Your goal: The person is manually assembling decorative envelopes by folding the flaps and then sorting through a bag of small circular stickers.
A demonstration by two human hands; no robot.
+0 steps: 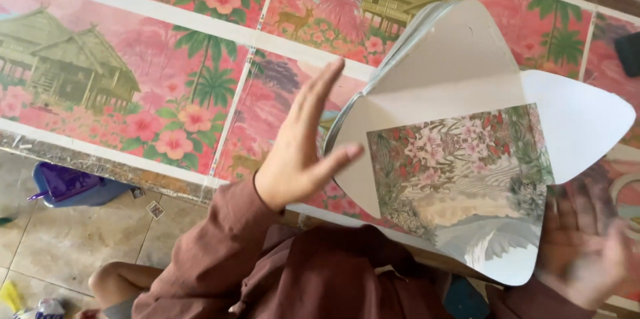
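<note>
A stack of white die-cut envelope blanks with curved flaps lies on the table, a floral printed panel showing on the top sheet. My left hand is raised just left of the stack, flat and open, its thumb reaching the left flap's edge. My right hand is blurred at the lower right, fingers spread beside the stack's lower right corner; I cannot tell whether it touches the paper. Both arms wear brown sleeves.
Large pink printed sheets with huts, palms and flowers cover the table. A purple tub stands on the tiled floor at the left. My bare knee shows below. A dark object sits at the right edge.
</note>
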